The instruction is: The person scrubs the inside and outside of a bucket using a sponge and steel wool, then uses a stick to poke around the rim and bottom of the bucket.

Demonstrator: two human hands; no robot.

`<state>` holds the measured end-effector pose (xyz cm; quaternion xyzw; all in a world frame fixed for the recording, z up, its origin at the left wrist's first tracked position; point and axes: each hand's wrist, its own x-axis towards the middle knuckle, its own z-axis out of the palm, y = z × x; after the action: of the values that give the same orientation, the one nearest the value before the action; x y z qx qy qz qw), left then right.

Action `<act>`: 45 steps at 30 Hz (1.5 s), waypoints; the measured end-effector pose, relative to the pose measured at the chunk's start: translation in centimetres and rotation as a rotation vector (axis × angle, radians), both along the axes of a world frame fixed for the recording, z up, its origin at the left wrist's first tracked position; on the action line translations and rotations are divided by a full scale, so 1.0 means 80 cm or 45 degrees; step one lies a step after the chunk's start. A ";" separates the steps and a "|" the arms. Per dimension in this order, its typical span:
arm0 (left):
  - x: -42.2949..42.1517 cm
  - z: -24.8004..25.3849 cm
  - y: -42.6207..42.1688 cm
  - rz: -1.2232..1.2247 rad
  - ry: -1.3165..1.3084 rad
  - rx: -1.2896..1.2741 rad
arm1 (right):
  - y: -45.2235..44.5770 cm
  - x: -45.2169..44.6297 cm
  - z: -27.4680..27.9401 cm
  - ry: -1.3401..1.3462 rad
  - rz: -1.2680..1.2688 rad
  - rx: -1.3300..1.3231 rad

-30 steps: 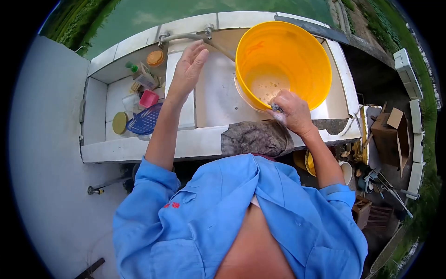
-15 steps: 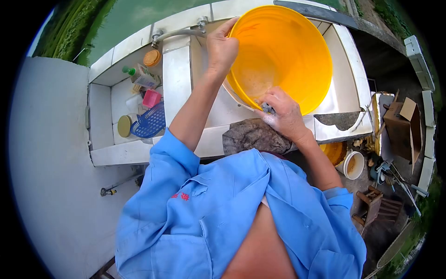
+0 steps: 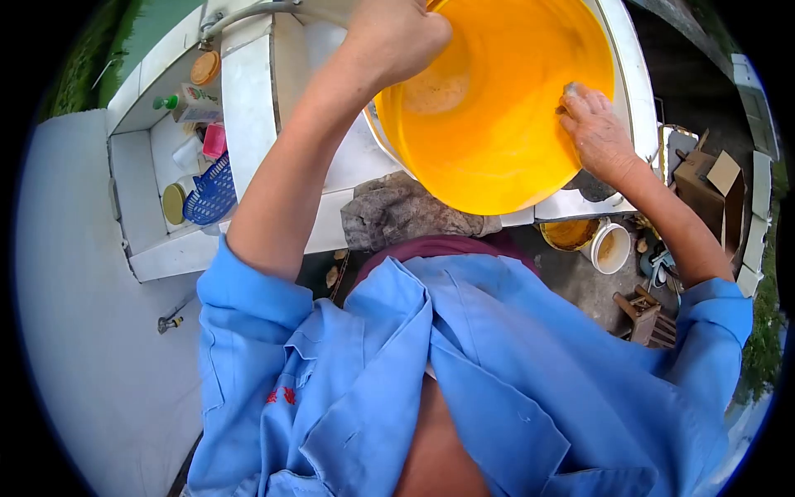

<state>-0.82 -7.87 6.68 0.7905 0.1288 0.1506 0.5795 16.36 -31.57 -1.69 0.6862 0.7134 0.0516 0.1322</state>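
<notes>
A large yellow bucket [image 3: 489,132] leans toward me over the white tiled sink [image 3: 248,91], its open mouth facing up at me. My left hand [image 3: 397,41] is closed over the left part of its rim. At the bucket's right side, my right hand [image 3: 596,128] is pressed against the inner wall near the rim, fingers bent around a small greyish scrubber [image 3: 570,89] that is mostly hidden. Below the bucket, a dark grey cloth [image 3: 406,214] hangs over the sink's front edge.
On the left shelf are a blue basket [image 3: 214,192], a pink container [image 3: 214,141], a bottle with a green pump [image 3: 197,106] and lidded jars. A hose [image 3: 257,12] runs along the top. Lower right are a white bucket [image 3: 611,248], a stool [image 3: 639,311] and a cardboard box [image 3: 712,184].
My left hand has gone from empty and raised to gripping the rim. The bucket has tipped and come nearer. My right hand has moved from the bucket's near edge to its right side.
</notes>
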 end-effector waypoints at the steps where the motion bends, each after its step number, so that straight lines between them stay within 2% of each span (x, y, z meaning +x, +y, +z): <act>1: -0.001 -0.003 -0.004 0.061 -0.044 0.021 | -0.001 -0.019 -0.009 0.222 -0.089 -0.049; 2: -0.003 -0.006 -0.006 0.123 -0.087 0.042 | -0.001 -0.045 -0.021 0.442 -0.181 -0.097; 5: -0.001 0.007 -0.020 0.256 -0.021 -0.121 | 0.046 -0.174 -0.040 1.415 -0.350 0.281; 6: 0.001 0.002 -0.019 0.240 -0.028 -0.131 | 0.083 -0.202 -0.020 1.711 -0.598 0.385; 7: 0.003 -0.005 -0.016 0.296 -0.043 -0.005 | 0.105 -0.216 -0.001 2.000 -0.854 0.503; 8: 0.004 -0.010 -0.013 0.352 -0.060 0.121 | 0.096 -0.215 -0.001 1.988 -0.871 0.516; 10: 0.007 -0.018 -0.009 0.285 -0.135 0.077 | 0.066 -0.203 -0.006 1.900 -0.632 0.358; 12: 0.006 -0.015 -0.001 0.238 -0.211 0.030 | -0.003 -0.138 -0.023 1.078 -0.289 0.029; 13: 0.009 -0.007 0.000 0.083 -0.252 -0.004 | -0.020 -0.084 -0.006 0.608 -0.234 -0.105; 14: 0.011 -0.002 -0.001 -0.072 -0.295 -0.039 | -0.025 -0.044 0.015 0.204 -0.162 -0.078; 15: 0.008 -0.001 -0.001 -0.069 -0.304 -0.037 | -0.023 -0.023 0.029 0.087 -0.172 -0.139; 16: 0.010 0.001 -0.001 -0.080 -0.273 -0.007 | -0.023 -0.018 0.025 0.094 -0.133 -0.034; 18: 0.013 0.001 -0.006 -0.106 -0.255 0.020 | -0.022 -0.052 0.005 0.120 -0.281 0.031; 20: 0.014 -0.013 -0.013 0.063 -0.266 -0.216 | -0.006 -0.127 -0.032 0.825 -0.412 0.169; 21: 0.019 -0.019 -0.009 0.140 -0.266 0.030 | 0.019 -0.177 -0.031 1.214 -0.558 0.317; 23: 0.019 -0.022 -0.005 0.174 -0.205 -0.079 | 0.077 -0.219 0.007 1.936 -0.706 0.498; 24: 0.019 -0.022 -0.004 0.215 -0.150 -0.185 | 0.080 -0.222 0.005 1.935 -0.715 0.514; 26: 0.017 -0.017 -0.001 0.151 -0.172 -0.168 | 0.080 -0.224 -0.002 1.836 -0.401 0.664; 27: 0.016 -0.014 0.000 0.109 -0.195 -0.151 | 0.058 -0.212 0.000 1.752 -0.394 0.487; 29: 0.013 0.007 0.002 0.031 -0.123 -0.070 | -0.008 -0.143 -0.028 0.998 -0.249 0.267; 31: 0.015 0.008 0.005 -0.034 -0.049 0.010 | -0.035 -0.051 0.015 0.225 -0.145 -0.073; 32: 0.024 0.004 0.007 -0.120 -0.063 -0.005 | -0.035 -0.019 0.026 0.021 -0.119 -0.086; 33: 0.030 0.002 0.007 -0.206 -0.078 -0.020 | -0.032 0.000 0.030 0.006 -0.072 -0.089; 34: 0.028 0.007 0.002 -0.220 -0.077 -0.014 | -0.033 -0.007 0.023 0.007 -0.085 -0.082; 36: 0.020 0.016 -0.009 -0.050 -0.041 -0.097 | -0.028 -0.038 -0.001 0.104 -0.249 0.051; 37: 0.027 0.007 -0.008 -0.042 -0.051 -0.096 | -0.020 -0.079 -0.014 0.493 -0.395 -0.032; 38: 0.033 -0.014 -0.008 0.019 -0.213 -0.094 | -0.006 -0.123 -0.031 0.936 -0.354 0.126; 39: 0.037 -0.027 -0.009 0.081 -0.374 -0.091 | 0.019 -0.172 -0.032 1.400 -0.591 0.274; 41: 0.033 -0.025 -0.009 0.132 -0.314 -0.066 | 0.082 -0.220 0.018 2.207 -1.039 0.464; 42: 0.031 -0.025 -0.009 0.175 -0.254 -0.044 | 0.081 -0.221 0.014 2.216 -1.042 0.462; 44: 0.033 -0.026 0.003 0.148 -0.196 -0.058 | 0.081 -0.226 -0.001 2.102 -0.648 0.731; 45: 0.033 -0.028 0.006 0.130 -0.140 -0.085 | 0.060 -0.211 -0.016 1.851 -0.512 0.491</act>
<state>1.79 -7.39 4.48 0.7538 0.1418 0.2186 0.6032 -0.49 -26.80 -2.97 0.6749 0.4612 -0.3132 -0.4834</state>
